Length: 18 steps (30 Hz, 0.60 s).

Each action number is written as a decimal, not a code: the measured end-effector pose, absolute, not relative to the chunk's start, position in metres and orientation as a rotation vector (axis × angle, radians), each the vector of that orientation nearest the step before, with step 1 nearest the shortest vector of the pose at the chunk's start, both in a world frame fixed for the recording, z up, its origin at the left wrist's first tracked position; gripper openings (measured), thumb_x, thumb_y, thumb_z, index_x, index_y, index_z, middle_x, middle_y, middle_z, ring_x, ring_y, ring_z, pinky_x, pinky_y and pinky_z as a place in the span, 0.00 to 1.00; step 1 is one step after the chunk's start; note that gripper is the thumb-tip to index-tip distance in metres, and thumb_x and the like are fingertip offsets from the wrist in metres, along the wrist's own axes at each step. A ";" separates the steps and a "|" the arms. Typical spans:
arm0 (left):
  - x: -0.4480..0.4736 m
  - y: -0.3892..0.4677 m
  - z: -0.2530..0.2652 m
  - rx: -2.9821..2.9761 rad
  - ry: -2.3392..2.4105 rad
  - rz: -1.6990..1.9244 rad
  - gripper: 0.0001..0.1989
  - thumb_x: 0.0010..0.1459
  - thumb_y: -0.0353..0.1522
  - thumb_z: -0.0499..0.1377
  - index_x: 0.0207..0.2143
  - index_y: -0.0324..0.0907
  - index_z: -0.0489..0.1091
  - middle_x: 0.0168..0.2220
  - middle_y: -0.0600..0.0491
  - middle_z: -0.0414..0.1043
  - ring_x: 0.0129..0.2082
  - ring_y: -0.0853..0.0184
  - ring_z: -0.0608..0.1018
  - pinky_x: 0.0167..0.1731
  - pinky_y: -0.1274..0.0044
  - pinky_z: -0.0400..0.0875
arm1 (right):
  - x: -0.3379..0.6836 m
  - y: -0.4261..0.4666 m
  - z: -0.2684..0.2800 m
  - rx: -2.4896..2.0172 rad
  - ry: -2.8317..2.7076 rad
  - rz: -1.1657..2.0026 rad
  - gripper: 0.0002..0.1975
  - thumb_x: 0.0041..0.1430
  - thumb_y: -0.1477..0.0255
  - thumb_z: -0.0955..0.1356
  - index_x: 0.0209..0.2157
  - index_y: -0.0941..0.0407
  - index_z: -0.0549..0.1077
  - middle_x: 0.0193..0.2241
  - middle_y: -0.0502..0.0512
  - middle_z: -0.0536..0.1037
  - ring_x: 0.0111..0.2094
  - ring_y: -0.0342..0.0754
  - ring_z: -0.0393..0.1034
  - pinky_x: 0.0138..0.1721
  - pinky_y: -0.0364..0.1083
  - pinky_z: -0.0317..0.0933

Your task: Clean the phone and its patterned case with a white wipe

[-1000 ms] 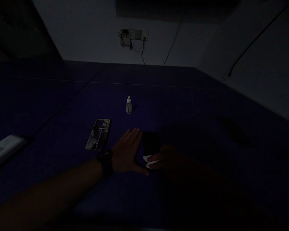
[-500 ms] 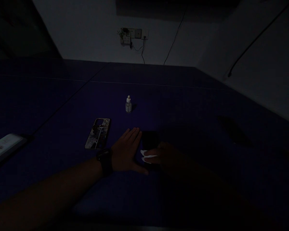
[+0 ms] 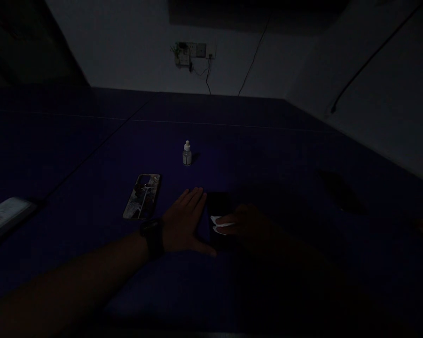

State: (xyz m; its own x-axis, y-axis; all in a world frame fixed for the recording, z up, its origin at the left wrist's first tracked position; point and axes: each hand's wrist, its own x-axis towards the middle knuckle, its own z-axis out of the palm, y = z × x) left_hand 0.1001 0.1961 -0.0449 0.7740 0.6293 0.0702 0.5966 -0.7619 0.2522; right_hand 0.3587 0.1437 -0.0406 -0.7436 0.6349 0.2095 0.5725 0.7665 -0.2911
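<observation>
Our right grip (image 3: 249, 224), fingers closed on a white wipe (image 3: 216, 224), presses the dark, phone-like slab (image 3: 219, 202) beneath; our left grip (image 3: 185, 223), spread flat, holding nothing, rests just beside.

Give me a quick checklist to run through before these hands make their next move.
1. White cloth under the right hand's fingers: ok.
2. Left hand spread flat, beside the dark flat object: ok.
3. Dropper bottle upright, apart from both hands: ok.
4. Phone case apart from the dark object: ok.
5. Lighting: not ok, very dim.
6. Dark object's surface clean: cannot tell, too dark.
</observation>
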 end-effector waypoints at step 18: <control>0.100 0.196 -0.047 2.774 0.935 0.252 0.65 0.48 0.69 0.50 0.69 0.26 0.44 0.71 0.27 0.39 0.72 0.41 0.47 0.67 0.53 0.45 | 0.354 0.143 -0.041 -0.738 -2.738 0.453 0.19 0.64 0.79 0.63 0.52 0.49 0.76 0.55 0.53 0.78 0.48 0.49 0.71 0.50 0.53 0.60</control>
State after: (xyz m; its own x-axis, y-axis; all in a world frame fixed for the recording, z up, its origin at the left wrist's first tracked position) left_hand 0.0995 0.1963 -0.0468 0.7852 0.6117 0.0960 0.5771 -0.7791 0.2447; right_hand 0.3543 0.1430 -0.0407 -0.8341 0.5232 0.1748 0.4391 0.8216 -0.3637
